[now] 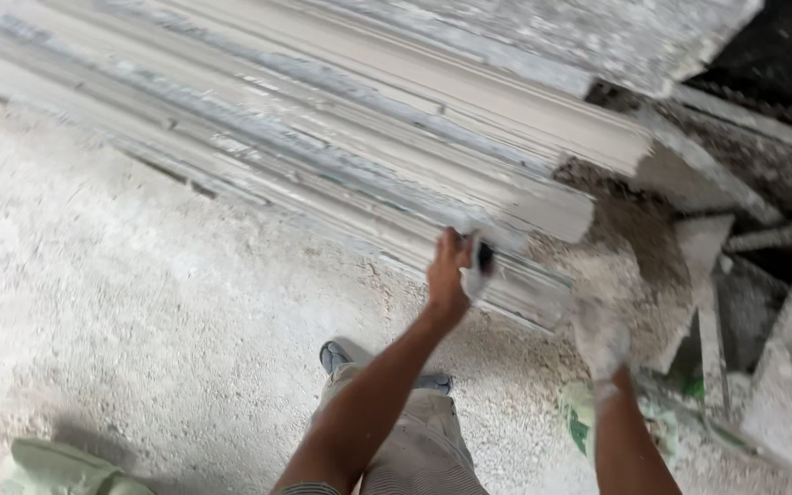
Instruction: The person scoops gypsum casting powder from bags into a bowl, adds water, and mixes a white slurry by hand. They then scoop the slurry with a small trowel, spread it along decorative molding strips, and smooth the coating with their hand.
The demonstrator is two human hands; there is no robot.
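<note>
Stack of stone slabs (pixel 341 119) leaning edge-on, long edges running upper-left to lower-right; at least five or six edges show, exact count blurred. Stack rests on dusty floor (pixel 139 302).

Left hand (pixel 448 270): bare, fingers curled round a small dark-and-white thing (pixel 482 261), pressed at the lower slab edges near the stack's right end. Too blurred to tell what the thing is.

Right hand (pixel 600 337): one white dusty glove or coating, at the lowest slab's end corner. Blurred; can't tell how far open or whether it grips.

Around: rubble (pixel 625 247) just right of the slab ends. Several broken slab offcuts (pixel 703 275) propped further right. One grey shoe (pixel 334 356) below the left forearm, beige trousers (pixel 414 440) under it. One green object (pixel 57 467) at bottom left, another green bit (pixel 579 422) by the right forearm.
</note>
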